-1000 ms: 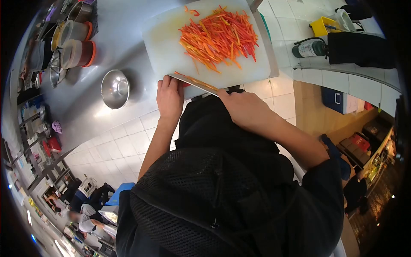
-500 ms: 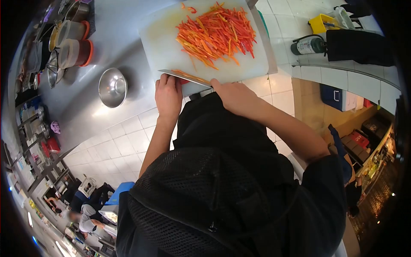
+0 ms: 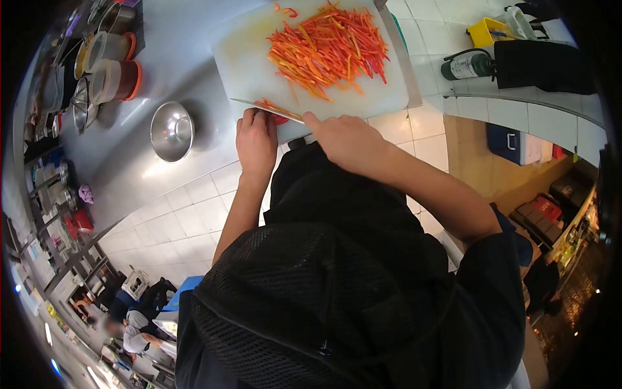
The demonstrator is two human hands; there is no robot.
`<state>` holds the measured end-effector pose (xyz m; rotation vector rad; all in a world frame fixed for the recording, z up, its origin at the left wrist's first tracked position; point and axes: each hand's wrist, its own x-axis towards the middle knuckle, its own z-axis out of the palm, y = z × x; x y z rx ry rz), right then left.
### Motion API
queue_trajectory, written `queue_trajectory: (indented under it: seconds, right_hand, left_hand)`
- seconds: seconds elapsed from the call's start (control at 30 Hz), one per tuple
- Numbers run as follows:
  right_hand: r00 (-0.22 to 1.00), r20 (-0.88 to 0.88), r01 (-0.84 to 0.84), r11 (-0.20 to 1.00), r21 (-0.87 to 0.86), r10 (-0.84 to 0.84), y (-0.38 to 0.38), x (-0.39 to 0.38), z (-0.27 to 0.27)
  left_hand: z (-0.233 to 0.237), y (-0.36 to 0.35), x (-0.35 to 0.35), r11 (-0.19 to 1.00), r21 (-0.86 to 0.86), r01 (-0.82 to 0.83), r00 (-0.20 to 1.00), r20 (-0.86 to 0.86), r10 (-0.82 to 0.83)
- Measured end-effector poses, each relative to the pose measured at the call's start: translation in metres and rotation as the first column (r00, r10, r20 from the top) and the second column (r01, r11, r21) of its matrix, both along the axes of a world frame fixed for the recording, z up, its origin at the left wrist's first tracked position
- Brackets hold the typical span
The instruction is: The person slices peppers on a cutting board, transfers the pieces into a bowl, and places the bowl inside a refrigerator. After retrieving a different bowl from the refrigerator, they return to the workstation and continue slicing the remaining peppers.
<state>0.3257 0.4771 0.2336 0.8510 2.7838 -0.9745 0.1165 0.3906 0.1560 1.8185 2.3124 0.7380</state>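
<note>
My right hand [image 3: 346, 139] is closed round the handle of a kitchen knife [image 3: 269, 109], its blade pointing left across the near edge of the white cutting board [image 3: 243, 71]. With bent fingers, my left hand [image 3: 256, 139] presses on a red pepper piece [image 3: 280, 119], mostly hidden by the fingers and blade. A few orange strips lie along the far side of the blade. Farther up the board spreads a large heap of red and orange pepper strips [image 3: 330, 52].
On the steel counter [image 3: 181, 58] left of the board stands a metal bowl [image 3: 172, 131]. Tubs with red rims [image 3: 113, 79] are at the far left. A fire extinguisher [image 3: 466, 66] is beyond the board's right side. Another person [image 3: 137, 330] is at lower left.
My right hand and the knife have moved left and slightly away from me. My left hand stays almost in place on the pepper piece.
</note>
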Motion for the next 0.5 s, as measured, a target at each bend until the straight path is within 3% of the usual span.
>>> queue_trajectory:
  seconds: [0.07, 0.17, 0.2, 0.27, 0.37, 0.5]
  right_hand:
    - [0.993, 0.114, -0.013, 0.997, -0.071, 0.021, -0.01, 0.001, 0.026]
    - [0.969, 0.244, 0.066, 0.981, -0.182, -0.02, -0.013, 0.013, 0.02]
    - [0.969, 0.248, 0.063, 0.982, -0.18, -0.017, -0.012, 0.013, 0.01]
    - [0.995, 0.097, 0.009, 0.995, -0.096, 0.0, 0.002, 0.011, -0.016]
    - [1.0, 0.005, 0.005, 0.997, -0.072, -0.004, 0.009, -0.011, -0.012]
    - [0.991, 0.135, -0.003, 0.998, -0.06, 0.011, -0.012, 0.006, 0.021]
  left_hand:
    - [0.001, 0.0, 0.001, 0.999, -0.047, -0.022, 0.999, 0.049, 0.024]
    - [-0.004, -0.002, 0.002, 0.998, -0.042, -0.044, 0.999, 0.018, 0.045]
    - [-0.004, -0.003, 0.002, 0.998, -0.04, -0.048, 0.999, 0.022, 0.049]
    - [-0.004, -0.002, 0.001, 1.0, -0.013, -0.026, 1.0, 0.001, 0.026]
    - [-0.004, -0.003, 0.002, 0.999, 0.025, -0.034, 0.999, 0.023, 0.033]
    - [-0.003, -0.005, 0.002, 0.999, -0.036, -0.041, 0.998, 0.054, 0.043]
